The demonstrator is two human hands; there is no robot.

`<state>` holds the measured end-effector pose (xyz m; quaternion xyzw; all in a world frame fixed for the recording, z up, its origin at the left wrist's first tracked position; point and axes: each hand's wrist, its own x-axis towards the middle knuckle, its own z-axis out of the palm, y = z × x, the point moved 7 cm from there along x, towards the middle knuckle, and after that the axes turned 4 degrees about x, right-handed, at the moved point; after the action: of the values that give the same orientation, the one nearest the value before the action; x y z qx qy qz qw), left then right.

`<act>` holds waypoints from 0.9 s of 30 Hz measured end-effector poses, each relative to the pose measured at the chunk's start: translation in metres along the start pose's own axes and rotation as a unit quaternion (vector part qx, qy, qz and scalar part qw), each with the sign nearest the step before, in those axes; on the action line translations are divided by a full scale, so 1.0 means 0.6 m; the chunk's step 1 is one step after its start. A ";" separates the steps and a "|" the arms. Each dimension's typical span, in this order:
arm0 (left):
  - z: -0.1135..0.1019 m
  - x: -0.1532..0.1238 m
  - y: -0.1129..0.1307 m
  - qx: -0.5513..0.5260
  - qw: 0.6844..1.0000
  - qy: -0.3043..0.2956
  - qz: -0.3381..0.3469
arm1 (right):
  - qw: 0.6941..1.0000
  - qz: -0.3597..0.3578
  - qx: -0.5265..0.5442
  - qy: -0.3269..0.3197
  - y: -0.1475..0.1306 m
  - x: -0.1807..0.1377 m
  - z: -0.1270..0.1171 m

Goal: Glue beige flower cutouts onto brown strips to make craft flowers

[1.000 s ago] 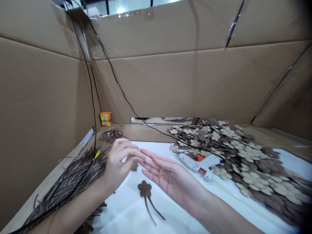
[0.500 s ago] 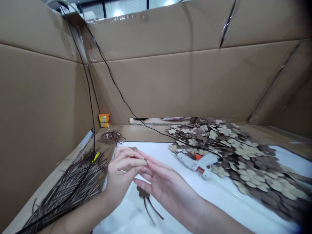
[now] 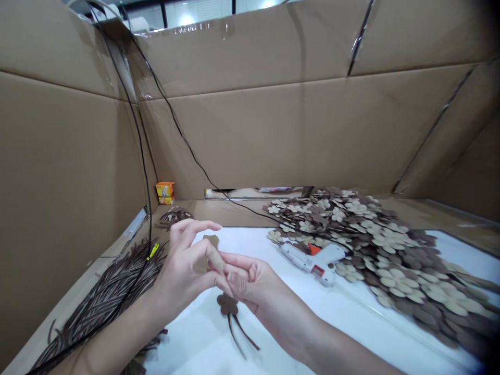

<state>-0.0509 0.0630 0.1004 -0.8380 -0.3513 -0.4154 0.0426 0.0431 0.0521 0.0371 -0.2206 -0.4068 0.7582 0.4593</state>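
My left hand (image 3: pixel 183 265) and my right hand (image 3: pixel 246 278) meet above a white board (image 3: pixel 187 338), their fingers pinching a tan felt flower (image 3: pixel 207 255) between them. The flower is folded or rolled at its middle, and the fingers hide much of it. Just below my right hand, a brown felt flower with two long strip stems (image 3: pixel 227 304) lies on the board. A white hot glue gun with an orange trigger guard (image 3: pixel 314 263) lies to the right of my hands, not touching them.
A large heap of tan and brown felt flowers (image 3: pixel 375 250) covers the board's right side and back. Left of my left arm lies a bundle of brown felt strips (image 3: pixel 105 297), with a smaller pile (image 3: pixel 174 217) behind it. Cardboard walls surround the area, and a black cable (image 3: pixel 146 156) hangs down.
My hands have closed in, and both now pinch the tan felt flower. My right hand has curled over and covers more of the brown flower below. The view has tilted slightly.
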 end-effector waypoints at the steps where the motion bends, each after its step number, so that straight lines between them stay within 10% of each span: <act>1: -0.003 0.001 0.003 0.020 1.000 0.004 0.018 | 1.000 0.001 -0.009 0.014 0.004 0.000 -0.005; 8: -0.023 -0.002 0.012 0.133 0.982 0.074 0.108 | 0.996 0.001 -0.015 0.089 0.017 0.001 -0.024; 18: 0.007 -0.015 0.025 0.171 0.970 0.080 0.155 | 0.963 -0.177 -0.120 0.162 -0.020 0.017 -0.065; 27: 0.009 0.005 -0.036 0.038 0.999 0.003 -0.016 | 0.983 -0.053 0.004 0.177 -0.042 0.040 -0.124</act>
<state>-0.0598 0.0830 0.0946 -0.8290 -0.3795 -0.4050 0.0686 0.0974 0.1103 0.0159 -0.3271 -0.3272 0.6835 0.5647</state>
